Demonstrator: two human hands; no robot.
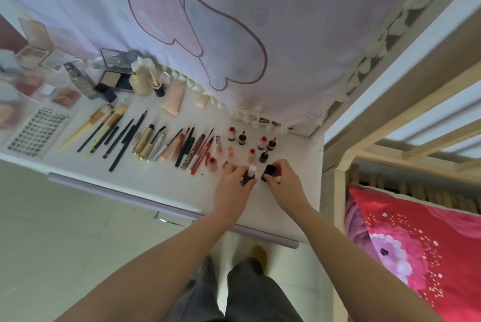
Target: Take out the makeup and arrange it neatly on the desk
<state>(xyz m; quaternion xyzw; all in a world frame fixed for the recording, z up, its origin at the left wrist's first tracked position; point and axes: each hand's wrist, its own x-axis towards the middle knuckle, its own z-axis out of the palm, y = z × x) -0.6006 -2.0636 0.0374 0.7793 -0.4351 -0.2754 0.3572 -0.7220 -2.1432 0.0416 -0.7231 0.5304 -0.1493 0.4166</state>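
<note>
At the near right part of the desk [286,217], the person is placing the last small bottles into the group.
Left hand [231,186] grasps a dark bottle with white cap [248,174]; right hand [283,181] pinches a black bottle [269,172]. Both look small, glossy and easy to tip. Next, I think, each must stand upright beside the small lip bottles [250,143], in line with them.

Bare white desk [263,213] lies open at six o'clock, between the forearms and toward the front edge. At twelve o'clock small lip-tint bottles [263,143] stand close together (narrow gaps only). At nine o'clock a packed row of pencils [194,149] and makeup brushes [104,126] blocks passage. The bed frame [335,165] walls three o'clock.
</note>
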